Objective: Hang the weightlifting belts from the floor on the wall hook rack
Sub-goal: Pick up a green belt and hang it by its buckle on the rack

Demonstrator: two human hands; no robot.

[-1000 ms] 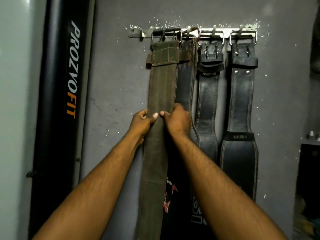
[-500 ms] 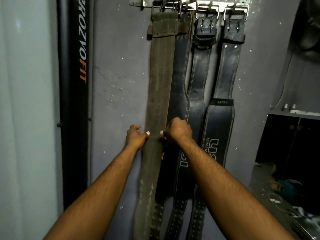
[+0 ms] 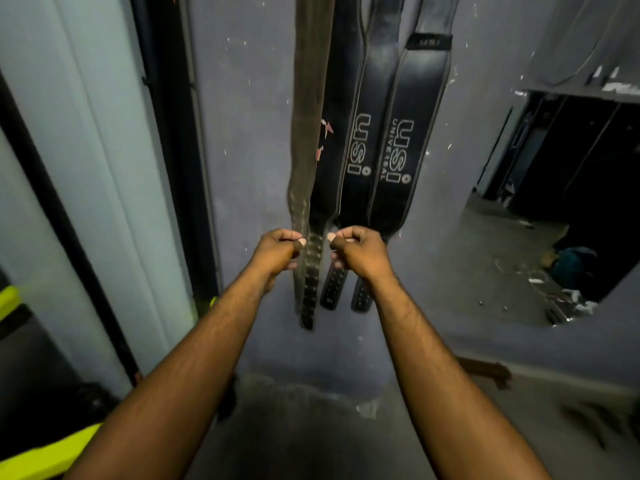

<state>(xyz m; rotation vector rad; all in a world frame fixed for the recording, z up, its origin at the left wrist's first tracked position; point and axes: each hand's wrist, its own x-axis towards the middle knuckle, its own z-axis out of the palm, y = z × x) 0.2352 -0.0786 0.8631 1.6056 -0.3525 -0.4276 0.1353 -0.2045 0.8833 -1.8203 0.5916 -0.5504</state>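
Several weightlifting belts hang side by side on the grey wall; the hook rack is out of view above. The olive-brown belt (image 3: 304,98) hangs leftmost, its narrow perforated tail (image 3: 309,282) reaching down between my hands. My left hand (image 3: 277,252) pinches the tail's left edge with thumb and curled fingers. My right hand (image 3: 362,252) is a closed fist just right of the tail, in front of the black belts' tails. A plain black belt (image 3: 341,81) and two black USI belts (image 3: 360,143) (image 3: 398,150) hang to the right.
A tall black padded column (image 3: 162,98) stands left of the belts beside a pale wall panel. Yellow-green padding (image 3: 45,455) sits at lower left. A dark recess (image 3: 571,168) with clutter lies right. A brown object (image 3: 485,370) lies on the floor by the wall.
Both hands have slid down the olive-brown belt from its middle to its narrow tail. The view has tipped down, so the rack has left the frame.
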